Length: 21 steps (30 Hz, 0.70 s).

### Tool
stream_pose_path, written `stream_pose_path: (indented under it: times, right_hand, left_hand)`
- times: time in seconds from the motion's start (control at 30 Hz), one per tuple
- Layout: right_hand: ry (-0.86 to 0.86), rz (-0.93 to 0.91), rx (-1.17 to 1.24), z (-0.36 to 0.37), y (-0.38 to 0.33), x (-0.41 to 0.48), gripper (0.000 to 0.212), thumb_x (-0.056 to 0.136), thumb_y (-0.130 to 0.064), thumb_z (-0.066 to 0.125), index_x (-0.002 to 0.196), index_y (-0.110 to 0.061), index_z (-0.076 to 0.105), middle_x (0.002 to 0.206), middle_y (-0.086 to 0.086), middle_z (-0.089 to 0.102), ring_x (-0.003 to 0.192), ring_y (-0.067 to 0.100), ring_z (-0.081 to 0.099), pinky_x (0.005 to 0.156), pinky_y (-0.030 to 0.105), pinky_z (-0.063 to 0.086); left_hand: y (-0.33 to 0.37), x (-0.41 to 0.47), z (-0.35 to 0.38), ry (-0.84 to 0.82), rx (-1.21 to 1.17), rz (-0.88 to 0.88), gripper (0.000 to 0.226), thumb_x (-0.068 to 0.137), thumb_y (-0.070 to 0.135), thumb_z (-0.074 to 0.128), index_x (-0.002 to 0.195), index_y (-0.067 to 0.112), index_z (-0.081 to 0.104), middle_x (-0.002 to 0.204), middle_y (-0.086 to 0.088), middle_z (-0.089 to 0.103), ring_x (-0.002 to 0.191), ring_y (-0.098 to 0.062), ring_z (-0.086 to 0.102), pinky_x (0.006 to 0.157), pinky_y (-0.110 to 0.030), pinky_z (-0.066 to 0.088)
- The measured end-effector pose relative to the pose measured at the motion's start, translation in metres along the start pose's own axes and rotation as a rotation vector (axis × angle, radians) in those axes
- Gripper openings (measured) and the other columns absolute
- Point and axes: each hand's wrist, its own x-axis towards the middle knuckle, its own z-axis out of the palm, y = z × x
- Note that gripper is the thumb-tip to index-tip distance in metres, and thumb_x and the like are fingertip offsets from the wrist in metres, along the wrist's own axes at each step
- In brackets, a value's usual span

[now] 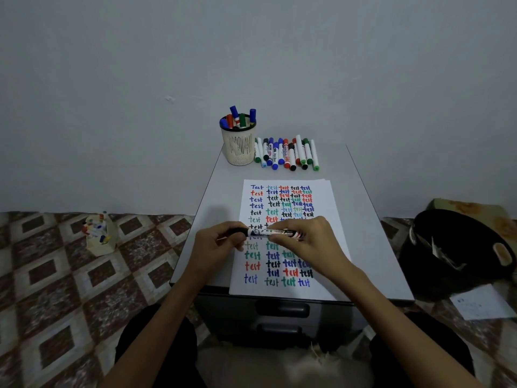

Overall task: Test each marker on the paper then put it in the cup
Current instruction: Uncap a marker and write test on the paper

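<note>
The left hand (pixel 215 243) is pinching the black cap (pixel 237 232) of a marker (pixel 264 233) while the right hand (pixel 312 240) is gripping its white barrel, level above the paper (pixel 328 198).

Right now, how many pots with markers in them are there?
2. The mesh cup stands on the table, far end, beside the loose markers. A cream holder sits on the floor, left of the table. None seems hidden.
</note>
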Motion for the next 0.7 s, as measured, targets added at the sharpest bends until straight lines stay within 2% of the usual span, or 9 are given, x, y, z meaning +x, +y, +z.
stream_pose_path:
  times: [0.07,0.17,0.23,0.3,0.43,0.5,0.57,0.63,0.7]
  right_hand:
    - [-0.001,0.055,0.056,0.001,-0.004,0.001,0.022,0.082,-0.030,0.075,0.101,-0.019,0.077,0.092,-0.009,0.073,0.066,0.007,0.064,0.057,0.019,0.047]
    - [-0.050,0.123,0.109,-0.003,-0.007,0.005,0.018,0.082,-0.030,0.075,0.098,-0.022,0.077,0.086,-0.016,0.069,0.067,0.006,0.063,0.056,0.016,0.044]
    - [-0.119,0.141,0.106,-0.012,-0.012,0.013,0.017,0.083,-0.033,0.074,0.097,-0.025,0.076,0.086,-0.013,0.072,0.063,0.005,0.062,0.057,0.019,0.046]
    - [-0.178,0.091,-0.031,-0.020,-0.018,0.027,0.021,0.083,-0.039,0.071,0.101,-0.029,0.074,0.090,-0.011,0.073,0.067,0.003,0.061,0.062,0.023,0.048]
    - [-0.288,-0.103,-0.509,-0.023,-0.029,0.062,0.022,0.086,-0.041,0.067,0.104,-0.029,0.071,0.101,-0.011,0.068,0.088,0.008,0.060,0.066,0.024,0.040]
    - [-0.375,-0.152,-0.594,-0.014,-0.026,0.079,0.018,0.089,-0.031,0.065,0.105,-0.025,0.068,0.098,-0.009,0.067,0.089,0.011,0.059,0.070,0.026,0.042]
    - [-0.417,-0.198,-0.647,-0.006,-0.014,0.103,0.017,0.091,-0.019,0.061,0.106,-0.022,0.067,0.093,-0.009,0.062,0.086,0.011,0.056,0.072,0.024,0.044]
    - [-0.374,-0.193,-0.667,-0.006,0.001,0.137,0.020,0.092,-0.011,0.056,0.107,-0.017,0.066,0.092,-0.008,0.055,0.092,0.013,0.054,0.073,0.022,0.042]
    - [-0.246,-0.124,-0.615,-0.012,0.008,0.178,0.020,0.091,-0.007,0.056,0.109,-0.012,0.064,0.098,0.002,0.059,0.094,0.018,0.057,0.075,0.027,0.047]
  left_hand:
    - [0.001,0.000,-0.002,0.015,0.032,0.031,0.023,0.087,0.000,0.060,0.091,0.022,0.066,0.076,0.011,0.069,0.066,-0.013,0.064,0.065,-0.020,0.053]
    - [0.000,0.000,-0.001,0.030,0.014,0.052,0.011,0.083,0.022,0.063,0.093,0.020,0.067,0.079,0.009,0.070,0.066,-0.014,0.065,0.064,-0.021,0.053]
    - [-0.003,0.000,0.000,0.065,-0.021,0.049,0.023,0.081,0.033,0.060,0.096,0.016,0.067,0.082,0.006,0.070,0.066,-0.015,0.065,0.064,-0.023,0.053]
    - [-0.003,0.002,0.001,0.120,-0.051,0.044,0.024,0.082,0.032,0.064,0.097,0.014,0.067,0.085,0.004,0.071,0.067,-0.017,0.066,0.065,-0.024,0.054]
    - [-0.002,0.002,0.003,0.237,-0.089,0.020,0.016,0.081,0.016,0.065,0.098,0.016,0.067,0.092,0.008,0.071,0.080,-0.012,0.067,0.069,-0.020,0.053]
    - [-0.005,0.003,0.002,0.255,-0.045,-0.024,0.024,0.083,0.012,0.065,0.106,0.019,0.064,0.098,0.010,0.070,0.091,-0.006,0.065,0.076,-0.019,0.053]
    - [-0.011,0.005,0.002,0.225,0.010,-0.105,0.044,0.085,0.010,0.064,0.126,0.023,0.053,0.111,0.014,0.063,0.101,0.000,0.060,0.083,-0.017,0.050]
    - [-0.018,0.007,0.003,0.166,0.096,-0.134,0.058,0.087,0.011,0.063,0.138,0.025,0.039,0.124,0.020,0.052,0.113,0.011,0.049,0.089,-0.007,0.041]
    - [-0.020,0.007,0.006,0.088,0.227,-0.111,0.056,0.090,0.022,0.059,0.141,0.027,0.035,0.133,0.026,0.040,0.121,0.017,0.035,0.098,-0.005,0.031]
